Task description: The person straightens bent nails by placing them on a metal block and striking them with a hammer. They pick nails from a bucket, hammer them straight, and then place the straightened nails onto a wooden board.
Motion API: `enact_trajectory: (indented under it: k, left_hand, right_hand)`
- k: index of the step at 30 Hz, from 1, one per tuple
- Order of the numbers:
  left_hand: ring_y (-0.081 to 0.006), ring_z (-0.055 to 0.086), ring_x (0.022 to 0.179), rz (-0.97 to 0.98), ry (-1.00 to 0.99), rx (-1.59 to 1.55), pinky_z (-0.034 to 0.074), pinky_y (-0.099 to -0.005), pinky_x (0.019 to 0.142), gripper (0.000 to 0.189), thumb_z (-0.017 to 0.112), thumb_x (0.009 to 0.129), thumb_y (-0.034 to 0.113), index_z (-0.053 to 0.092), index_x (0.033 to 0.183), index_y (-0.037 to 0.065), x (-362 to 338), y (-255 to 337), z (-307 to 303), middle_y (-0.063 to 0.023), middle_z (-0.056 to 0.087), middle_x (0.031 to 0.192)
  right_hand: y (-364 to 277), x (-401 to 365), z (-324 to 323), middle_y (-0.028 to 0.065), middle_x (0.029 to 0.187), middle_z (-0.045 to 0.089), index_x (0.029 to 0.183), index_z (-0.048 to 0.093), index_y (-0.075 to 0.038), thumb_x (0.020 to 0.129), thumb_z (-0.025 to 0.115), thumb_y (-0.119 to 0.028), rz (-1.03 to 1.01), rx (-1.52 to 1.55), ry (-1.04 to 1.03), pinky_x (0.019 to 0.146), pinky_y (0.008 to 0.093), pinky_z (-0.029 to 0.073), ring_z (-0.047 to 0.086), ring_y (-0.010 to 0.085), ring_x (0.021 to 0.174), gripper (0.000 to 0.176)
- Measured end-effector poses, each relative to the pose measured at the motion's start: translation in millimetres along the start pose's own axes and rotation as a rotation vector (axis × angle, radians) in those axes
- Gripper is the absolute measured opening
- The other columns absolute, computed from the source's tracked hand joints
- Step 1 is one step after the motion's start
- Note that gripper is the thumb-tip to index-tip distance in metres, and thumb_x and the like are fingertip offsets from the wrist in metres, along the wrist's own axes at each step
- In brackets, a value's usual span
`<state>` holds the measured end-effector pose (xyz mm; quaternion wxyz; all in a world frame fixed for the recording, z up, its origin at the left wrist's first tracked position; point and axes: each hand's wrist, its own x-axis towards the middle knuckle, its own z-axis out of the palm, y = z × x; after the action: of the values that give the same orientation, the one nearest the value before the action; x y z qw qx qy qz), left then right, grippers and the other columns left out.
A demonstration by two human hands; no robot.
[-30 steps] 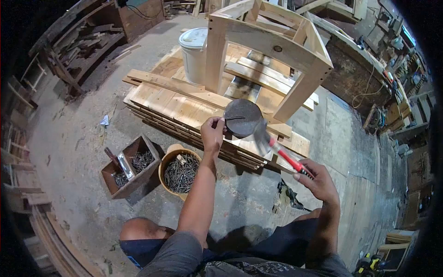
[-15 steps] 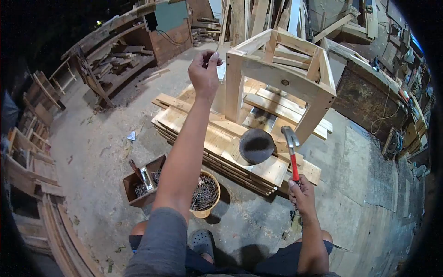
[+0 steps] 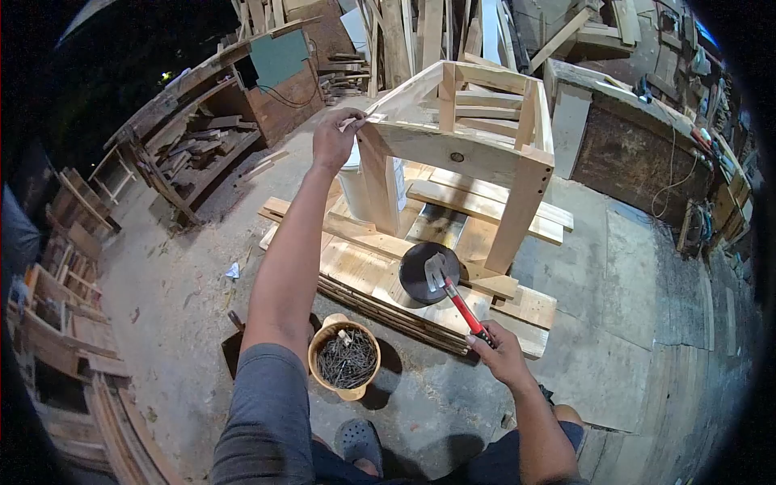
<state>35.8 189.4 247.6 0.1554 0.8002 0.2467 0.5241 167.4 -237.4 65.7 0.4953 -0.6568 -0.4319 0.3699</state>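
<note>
My left hand is closed in a pinch on a thin nail at the top left corner of a wooden frame. The frame stands upright on legs, with a knot in its front rail. My right hand grips a claw hammer by its red and black handle. The hammer's head hangs over a round dark disc, in front of the frame. That disc rests on stacked wooden planks.
A yellow tub of nails stands on the floor before me, beside a partly hidden wooden box. Behind the frame's left leg is a white bucket. Workbenches and leaning boards stand farther back.
My left hand has come down from the air to the frame's corner. The hammer has moved left and lower, its head now over the dark disc. The view has shifted slightly.
</note>
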Motion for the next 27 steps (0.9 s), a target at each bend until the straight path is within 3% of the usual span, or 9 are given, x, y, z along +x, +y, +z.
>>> enact_trajectory:
  k: [4, 6, 7, 11, 15, 17, 18, 21, 27]
  left_hand:
    - [-0.0197, 0.064, 0.090, 0.058, 0.003, 0.121, 0.048, -0.0318, 0.082, 0.011, 0.068, 0.084, 0.014, 0.071, 0.094, 0.009, -4, 11, -6, -0.0067, 0.070, 0.093]
    - [-0.0144, 0.062, 0.089, -0.055, 0.214, -0.331, 0.048, -0.0284, 0.078, 0.014, 0.066, 0.089, 0.015, 0.068, 0.098, 0.004, -21, 12, -4, -0.0053, 0.069, 0.096]
    - [-0.0144, 0.062, 0.089, -0.082, 0.200, -0.325, 0.048, -0.0284, 0.078, 0.014, 0.066, 0.089, 0.015, 0.068, 0.098, 0.004, -41, 11, 0, -0.0053, 0.069, 0.096]
    - [-0.0116, 0.054, 0.074, -0.701, 0.447, -0.885, 0.045, -0.0265, 0.066, 0.020, 0.061, 0.093, 0.015, 0.060, 0.103, -0.002, -180, 42, 19, -0.0055, 0.062, 0.089]
    - [-0.0070, 0.048, 0.065, -1.253, 0.348, -0.912, 0.036, -0.0198, 0.053, 0.019, 0.063, 0.092, 0.020, 0.061, 0.099, 0.003, -300, 49, 60, -0.0005, 0.057, 0.079]
    - [-0.0064, 0.047, 0.062, -1.160, 0.307, -0.916, 0.035, -0.0192, 0.050, 0.017, 0.064, 0.092, 0.018, 0.063, 0.099, 0.003, -323, 49, 70, 0.0009, 0.058, 0.076]
    - [-0.0088, 0.053, 0.074, -1.135, 0.298, -0.863, 0.042, -0.0222, 0.068, 0.020, 0.064, 0.091, 0.016, 0.064, 0.105, 0.001, -327, 50, 72, -0.0008, 0.062, 0.086]
    - [-0.0094, 0.056, 0.072, -1.090, 0.190, -0.510, 0.042, -0.0230, 0.062, 0.016, 0.062, 0.093, 0.013, 0.063, 0.097, -0.002, -329, 50, 81, -0.0025, 0.064, 0.084]
    - [-0.0112, 0.057, 0.065, -1.018, 0.216, -0.399, 0.045, -0.0262, 0.062, 0.017, 0.063, 0.090, 0.013, 0.063, 0.087, -0.004, -339, 42, 85, -0.0046, 0.064, 0.072]
  right_hand:
    - [13, 5, 1, 0.0003, 0.067, 0.050, 0.097, 0.061, -0.002, 0.088, 0.068, -0.025, -0.010, 0.032, -0.002, 0.059, 0.0262, 0.039, 0.044, 0.0102, 0.064, 0.026]
    - [14, 6, 2, -0.0002, 0.066, 0.049, 0.096, 0.061, -0.002, 0.088, 0.068, -0.027, 0.003, 0.009, 0.025, 0.059, 0.0263, 0.039, 0.043, 0.0104, 0.064, 0.027]
    - [18, 8, 3, -0.0012, 0.066, 0.048, 0.094, 0.060, -0.002, 0.088, 0.067, -0.026, -0.015, 0.020, 0.031, 0.059, 0.0263, 0.039, 0.043, 0.0096, 0.064, 0.026]
    - [5, 7, 4, -0.0048, 0.065, 0.044, 0.087, 0.057, -0.004, 0.091, 0.064, -0.024, 0.065, 0.153, 0.076, 0.053, 0.0238, 0.035, 0.040, 0.0053, 0.059, 0.021]
    - [2, 8, 6, -0.0062, 0.064, 0.043, 0.091, 0.057, -0.005, 0.092, 0.063, -0.025, 0.102, 0.240, 0.110, 0.048, 0.0220, 0.031, 0.037, 0.0036, 0.053, 0.020]
    - [-1, 7, 8, -0.0067, 0.064, 0.043, 0.095, 0.056, -0.005, 0.093, 0.062, -0.025, 0.134, 0.249, 0.094, 0.047, 0.0214, 0.030, 0.037, 0.0031, 0.052, 0.020]
    - [-2, 7, 9, -0.0066, 0.065, 0.044, 0.097, 0.057, -0.005, 0.093, 0.062, -0.024, 0.145, 0.268, 0.097, 0.047, 0.0211, 0.030, 0.037, 0.0029, 0.053, 0.021]
    - [4, 5, 19, -0.0060, 0.070, 0.047, 0.106, 0.057, -0.004, 0.093, 0.062, -0.024, 0.127, 0.287, 0.115, 0.048, 0.0204, 0.031, 0.038, 0.0027, 0.056, 0.024]
    - [6, 6, 41, -0.0006, 0.076, 0.053, 0.118, 0.052, -0.003, 0.092, 0.061, -0.018, -0.030, -0.040, 0.134, 0.061, 0.0278, 0.042, 0.048, 0.0108, 0.066, 0.031]
